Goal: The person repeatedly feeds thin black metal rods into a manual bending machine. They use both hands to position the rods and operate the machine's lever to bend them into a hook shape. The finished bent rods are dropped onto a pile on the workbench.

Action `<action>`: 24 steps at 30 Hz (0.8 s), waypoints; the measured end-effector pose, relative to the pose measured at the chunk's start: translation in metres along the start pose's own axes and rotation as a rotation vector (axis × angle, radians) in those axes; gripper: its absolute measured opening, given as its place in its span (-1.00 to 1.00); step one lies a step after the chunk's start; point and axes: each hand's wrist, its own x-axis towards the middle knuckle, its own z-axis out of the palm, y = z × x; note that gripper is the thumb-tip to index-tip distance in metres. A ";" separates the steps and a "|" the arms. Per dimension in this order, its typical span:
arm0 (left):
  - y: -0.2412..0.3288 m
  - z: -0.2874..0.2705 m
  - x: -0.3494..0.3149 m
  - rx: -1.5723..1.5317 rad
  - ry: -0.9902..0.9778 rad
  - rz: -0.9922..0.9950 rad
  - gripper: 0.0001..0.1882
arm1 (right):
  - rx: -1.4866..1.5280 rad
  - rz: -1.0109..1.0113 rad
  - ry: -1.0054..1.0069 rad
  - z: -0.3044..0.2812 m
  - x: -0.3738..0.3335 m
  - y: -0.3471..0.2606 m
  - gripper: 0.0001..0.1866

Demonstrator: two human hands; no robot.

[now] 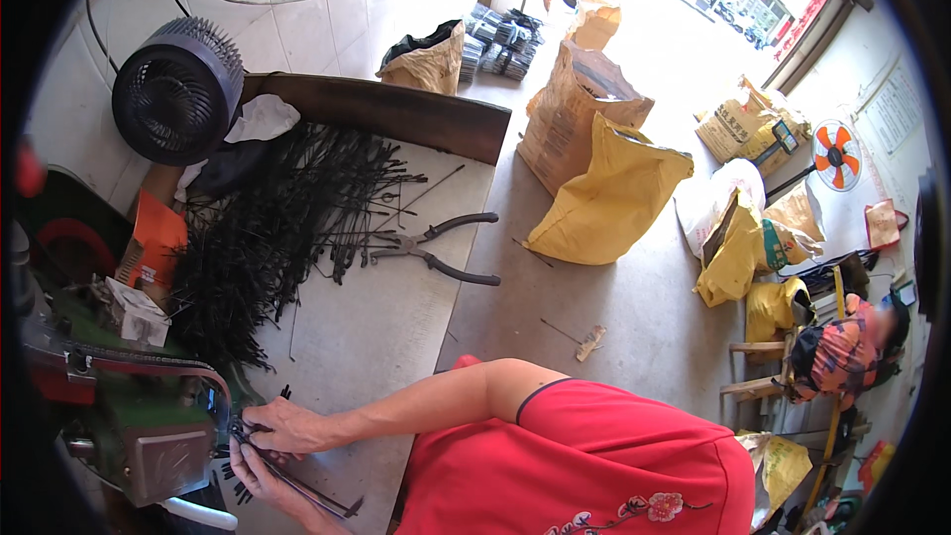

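Observation:
At the lower left, both my hands are close together at the green machine [173, 456]. My left hand [260, 476], the lower one, is closed around a slim black rod [309, 491] whose bent end sticks out toward the lower right. Just above it, my right hand [287, 426] is closed, its fingertips pinching the dark end of a piece by the machine's working point. Exactly how the pieces meet there is hidden by my fingers. A large tangled heap of thin black rods [248, 238] lies farther up the table. Several short black ends show beneath my hands.
Pliers [421, 250] with black handles lie at the table edge [436, 317]. A dark fan [178, 89] stands behind the heap, an orange box [158, 238] beside it. Yellow sacks [614, 198] stand on the floor. A person [842, 352] sits at the far right.

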 end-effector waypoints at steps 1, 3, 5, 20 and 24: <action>0.001 0.001 0.000 0.003 0.011 -0.001 -0.66 | -0.014 0.014 0.000 0.000 -0.001 -0.001 -0.81; -0.004 -0.002 0.004 -0.022 0.007 0.015 -0.66 | -0.037 0.023 -0.006 0.000 -0.001 -0.003 -0.80; -0.006 -0.004 0.005 -0.033 -0.002 0.016 -0.66 | -0.049 0.019 -0.009 -0.001 -0.002 -0.003 -0.80; 0.000 0.002 0.000 -0.048 -0.018 -0.005 -0.66 | -0.066 0.017 -0.009 0.000 -0.002 0.002 -0.81; 0.001 0.003 -0.001 -0.045 -0.007 -0.004 -0.66 | -0.069 0.012 -0.015 -0.001 -0.002 0.002 -0.81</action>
